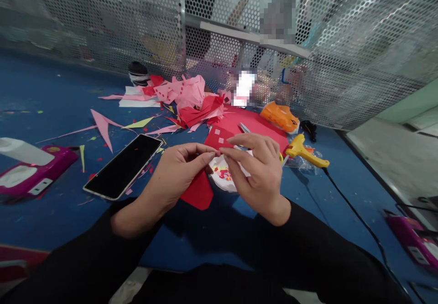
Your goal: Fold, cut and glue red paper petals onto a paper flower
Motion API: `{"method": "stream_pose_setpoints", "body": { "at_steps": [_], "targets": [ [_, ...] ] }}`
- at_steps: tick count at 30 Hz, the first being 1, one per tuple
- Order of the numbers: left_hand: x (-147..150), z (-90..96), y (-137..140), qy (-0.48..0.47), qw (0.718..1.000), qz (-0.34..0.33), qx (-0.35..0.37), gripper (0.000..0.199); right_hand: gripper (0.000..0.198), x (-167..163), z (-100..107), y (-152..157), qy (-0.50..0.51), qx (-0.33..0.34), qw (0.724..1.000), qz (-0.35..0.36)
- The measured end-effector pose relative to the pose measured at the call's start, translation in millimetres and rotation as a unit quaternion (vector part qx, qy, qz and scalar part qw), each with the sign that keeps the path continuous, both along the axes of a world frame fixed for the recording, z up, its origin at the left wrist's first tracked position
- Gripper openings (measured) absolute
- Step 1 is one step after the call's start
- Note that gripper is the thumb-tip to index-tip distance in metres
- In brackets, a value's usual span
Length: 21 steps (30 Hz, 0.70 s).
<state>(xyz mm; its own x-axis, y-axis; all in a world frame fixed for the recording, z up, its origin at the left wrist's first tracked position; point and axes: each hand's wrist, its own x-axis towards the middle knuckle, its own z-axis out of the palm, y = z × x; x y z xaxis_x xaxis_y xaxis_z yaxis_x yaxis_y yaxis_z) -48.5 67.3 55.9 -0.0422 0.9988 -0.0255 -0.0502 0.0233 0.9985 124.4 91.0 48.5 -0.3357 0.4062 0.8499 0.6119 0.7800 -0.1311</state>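
My left hand and my right hand meet at the fingertips over the blue table. Each pinches thumb against forefinger; whatever lies between them is too small to make out. Beneath the hands is a white dish with small red, yellow and pink paper bits in it, partly hidden by my right hand. A red paper piece lies below my left fingers. Behind my hands, scissors rest on a larger red sheet, mostly covered by my right hand. Small pale squares sit on red paper.
A yellow glue gun with a black cord lies right, near an orange packet. Left are a black phone and a purple device. Pink and red paper scraps heap before a perforated metal screen, with a person behind it.
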Motion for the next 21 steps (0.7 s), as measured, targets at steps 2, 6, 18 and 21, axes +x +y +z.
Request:
{"method": "stream_pose_setpoints", "body": {
  "at_steps": [2, 6, 18, 21],
  "targets": [
    [0.5, 1.4, -0.8, 0.051, 0.998, 0.009, 0.024, 0.014, 0.011, 2.3, 1.9, 0.3, 0.013, -0.026, 1.0, -0.009],
    [0.4, 1.2, -2.2, 0.158, 0.983, 0.018, 0.087, 0.013, 0.006, 5.2, 5.5, 0.3, 0.005, -0.066, 0.997, -0.025],
    [2.2, -4.1, -3.2, 0.272, 0.935, 0.022, 0.226, 0.012, 0.005, 4.7, 6.6, 0.8, -0.022, -0.121, 0.992, 0.003],
    [2.7, -4.6, -3.8, 0.28, 0.93, 0.023, 0.237, 0.012, 0.006, 3.9, 5.6, 0.2, -0.024, -0.122, 0.992, 0.003]
  ]
}}
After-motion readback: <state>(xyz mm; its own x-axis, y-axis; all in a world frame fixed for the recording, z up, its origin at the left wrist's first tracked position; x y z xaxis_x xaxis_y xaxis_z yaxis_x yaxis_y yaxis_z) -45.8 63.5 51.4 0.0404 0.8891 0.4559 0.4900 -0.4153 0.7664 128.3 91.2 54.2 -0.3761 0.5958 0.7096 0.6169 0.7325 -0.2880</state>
